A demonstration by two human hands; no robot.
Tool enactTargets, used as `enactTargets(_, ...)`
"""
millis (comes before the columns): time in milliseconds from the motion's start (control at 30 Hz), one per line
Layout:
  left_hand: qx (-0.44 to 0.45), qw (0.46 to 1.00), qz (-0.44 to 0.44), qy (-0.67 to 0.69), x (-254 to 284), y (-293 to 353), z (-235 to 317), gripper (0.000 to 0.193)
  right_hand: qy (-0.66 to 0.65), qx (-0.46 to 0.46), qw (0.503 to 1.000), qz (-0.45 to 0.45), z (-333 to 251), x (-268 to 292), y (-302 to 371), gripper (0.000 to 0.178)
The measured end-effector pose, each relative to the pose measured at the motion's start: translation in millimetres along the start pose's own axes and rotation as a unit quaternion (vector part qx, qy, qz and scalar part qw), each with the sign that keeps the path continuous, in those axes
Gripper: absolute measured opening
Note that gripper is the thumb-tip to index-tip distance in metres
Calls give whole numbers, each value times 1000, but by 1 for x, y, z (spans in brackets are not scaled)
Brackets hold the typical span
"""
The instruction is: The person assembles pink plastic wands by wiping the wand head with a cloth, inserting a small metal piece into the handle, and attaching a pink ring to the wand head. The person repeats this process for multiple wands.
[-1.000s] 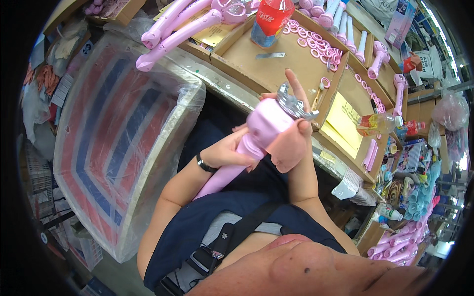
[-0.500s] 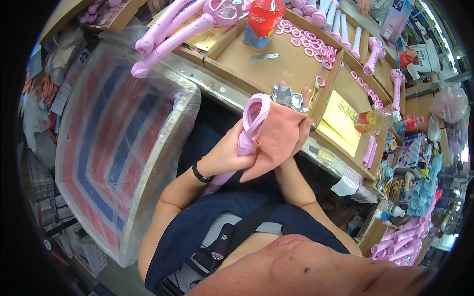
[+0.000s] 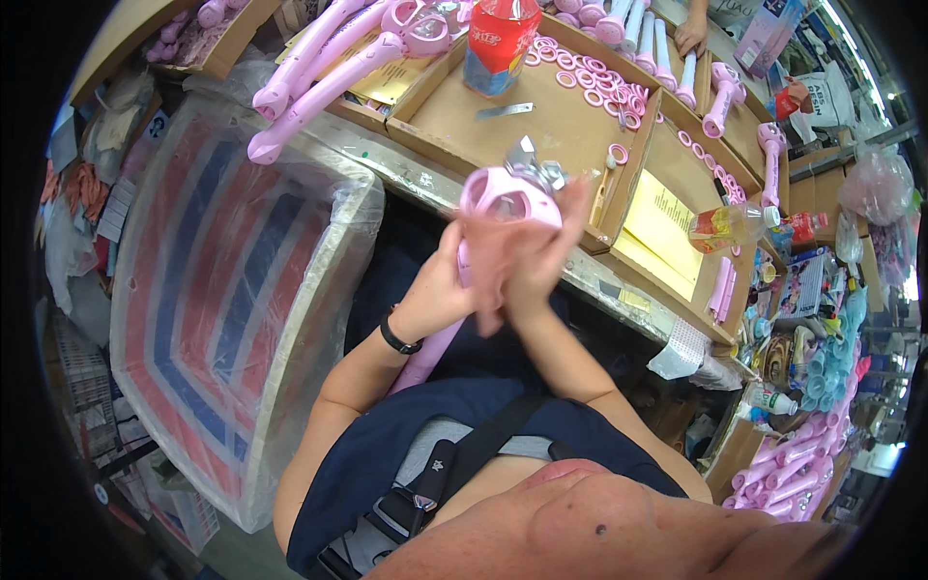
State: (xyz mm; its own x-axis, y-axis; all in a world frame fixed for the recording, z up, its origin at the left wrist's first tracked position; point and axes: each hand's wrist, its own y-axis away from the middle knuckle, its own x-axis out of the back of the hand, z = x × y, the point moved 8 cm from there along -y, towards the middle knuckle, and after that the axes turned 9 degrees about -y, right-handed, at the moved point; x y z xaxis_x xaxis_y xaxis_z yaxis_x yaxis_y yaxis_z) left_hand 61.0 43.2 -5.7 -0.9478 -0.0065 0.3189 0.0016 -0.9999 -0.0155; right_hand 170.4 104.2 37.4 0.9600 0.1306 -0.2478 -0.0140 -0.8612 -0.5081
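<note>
My left hand (image 3: pixel 437 285) is closed round the upper handle of a pink toy wand (image 3: pixel 432 356), whose lower end runs down beside my body. The wand has an open ring-shaped head with a clear piece inside and a shiny silver, crown-like ornament (image 3: pixel 537 172) on top. A salmon-coloured cloth (image 3: pixel 498 259) lies against the near side of the head and partly covers it. My right hand (image 3: pixel 543 266), blurred by motion, presses the cloth to the wand, its fingertips pointing up beside the ornament.
Ahead is a cardboard tray (image 3: pixel 440 126) with pink rings (image 3: pixel 592 79), a red-labelled bottle (image 3: pixel 501 48) and a metal strip (image 3: pixel 504 111). Pink wands (image 3: pixel 324 82) lie at the far left. A plastic-wrapped striped panel (image 3: pixel 232 319) stands left. Another person's hand (image 3: pixel 690 37) reaches in at the back right.
The wand has turned so its ring head faces me more, with the ornament higher. My right hand and the cloth have shifted against the head. Another person's hand has come further in at the back.
</note>
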Motion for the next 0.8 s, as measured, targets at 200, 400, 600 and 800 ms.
enactTargets(200,136,961,-102,219,-19,17,-22,73,-220,-19,975,31,31,8,12,107)
enactTargets(400,74,920,-84,377,-16,12,-22,66,-221,-110,965,-89,40,-7,22,126)
enactTargets(600,-3,986,40,162,0,14,-18,71,-189,-280,934,-114,63,0,37,118)
enactTargets(800,18,984,4,180,-4,15,-12,60,-163,-207,959,-106,47,6,24,128)
